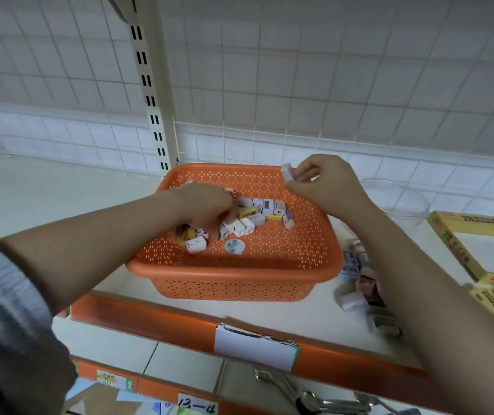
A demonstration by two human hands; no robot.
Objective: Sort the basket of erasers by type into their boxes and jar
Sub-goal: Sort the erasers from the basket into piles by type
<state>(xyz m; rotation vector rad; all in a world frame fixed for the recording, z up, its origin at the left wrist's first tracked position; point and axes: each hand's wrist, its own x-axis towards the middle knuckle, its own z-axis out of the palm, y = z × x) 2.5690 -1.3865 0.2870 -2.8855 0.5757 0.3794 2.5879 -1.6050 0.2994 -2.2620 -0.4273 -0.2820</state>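
Down on the shelf (269, 319), an orange basket (239, 274) with small holes all over its walls and floor sits near the front edge, just right of the slotted upright post (149, 85). Its floor carries a loose scatter of small erasers (257, 218), most in white or pale lilac paper sleeves, a few in yellow sleeves with dark print too small to read. A round white sticker (234, 246) with blue-green print lies on the basket floor toward its front wall.

The left hand (206, 208) reaches down into the basket among the erasers on its left side, fingers curled downward into the pile; whether they have hold of one cannot be told. The right hand (326, 182) hovers over the basket's back right corner, pinching a pale lilac-sleeved eraser (287, 172) between thumb and fingertips.

Right of the basket, more pale-sleeved erasers (356, 283) lie in a blurred cluster on the shelf. A clear jar (401, 202) stands behind them near the back wall. At the right edge sit yellow boxes (476, 244) with dark lettering, not legible.

A blank white label (254, 347) is fixed to the orange front strip. On the shelf below, a tag (197, 404) reads "13-4".
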